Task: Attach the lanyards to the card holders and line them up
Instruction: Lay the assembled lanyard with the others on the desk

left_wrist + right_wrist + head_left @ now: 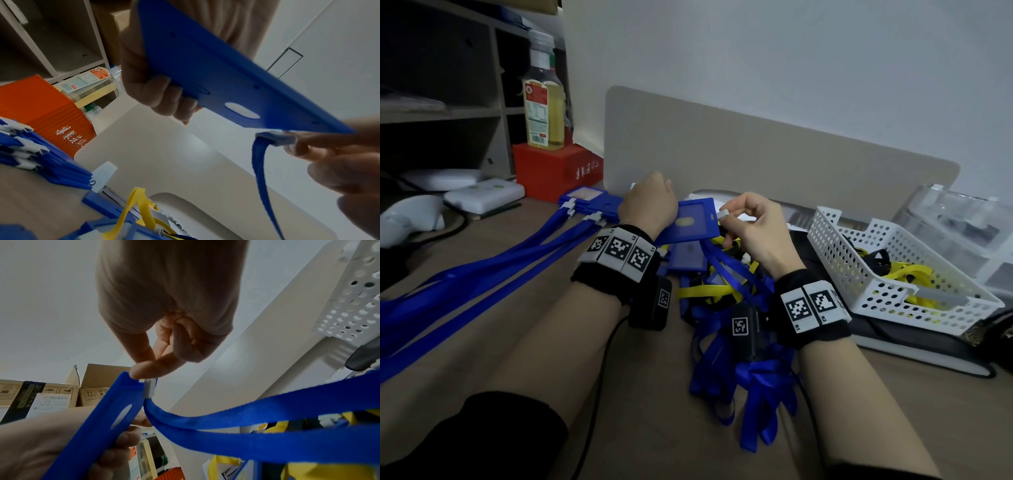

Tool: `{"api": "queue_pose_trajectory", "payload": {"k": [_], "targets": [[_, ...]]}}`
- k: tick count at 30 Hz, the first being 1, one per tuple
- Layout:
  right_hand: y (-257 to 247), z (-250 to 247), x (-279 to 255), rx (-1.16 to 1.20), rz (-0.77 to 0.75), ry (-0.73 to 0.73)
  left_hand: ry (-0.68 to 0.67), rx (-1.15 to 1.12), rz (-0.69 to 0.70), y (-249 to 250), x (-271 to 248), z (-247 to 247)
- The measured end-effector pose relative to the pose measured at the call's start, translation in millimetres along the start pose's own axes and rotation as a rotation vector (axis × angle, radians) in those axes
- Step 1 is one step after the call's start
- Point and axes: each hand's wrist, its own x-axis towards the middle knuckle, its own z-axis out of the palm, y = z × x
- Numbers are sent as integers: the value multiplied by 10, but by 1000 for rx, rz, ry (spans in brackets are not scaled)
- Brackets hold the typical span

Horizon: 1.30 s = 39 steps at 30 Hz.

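My left hand point(649, 205) grips a blue card holder point(693, 219) by its left end, lifted over the desk; its back shows in the left wrist view point(216, 69). My right hand point(751, 226) pinches the white clip point(723, 214) of a blue lanyard point(257, 426) against the holder's right edge point(131, 394). The clip point(277, 138) touches the holder's corner. The lanyard strap hangs down from the clip. Finished blue holders with lanyards point(585, 205) lie in a row at the left.
A tangle of blue and yellow lanyards point(726, 308) and loose holders lies under my hands. A white perforated basket point(887, 274) with yellow lanyards stands at the right. A red box point(554, 171) with a bottle point(542, 102) stands behind the row. A beige divider point(756, 154) closes the back.
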Motion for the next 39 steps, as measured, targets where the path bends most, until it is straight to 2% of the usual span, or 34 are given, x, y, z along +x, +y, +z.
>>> {"api": "queue_pose_trajectory", "payload": {"k": [19,29,33,39], "targets": [[-63,34,-44,44,-13,-2,-9,-27,-18,-15,-23,-7],[-70,68,-42,-26,18,31,-25,-60,-18,-16,-25,-13],[-93,62,-54,-2,19,105,-78,-80,2,24,-39,-30],[-28,35,-3,4,27,226,-251,-244,4,118,-69,-52]]}}
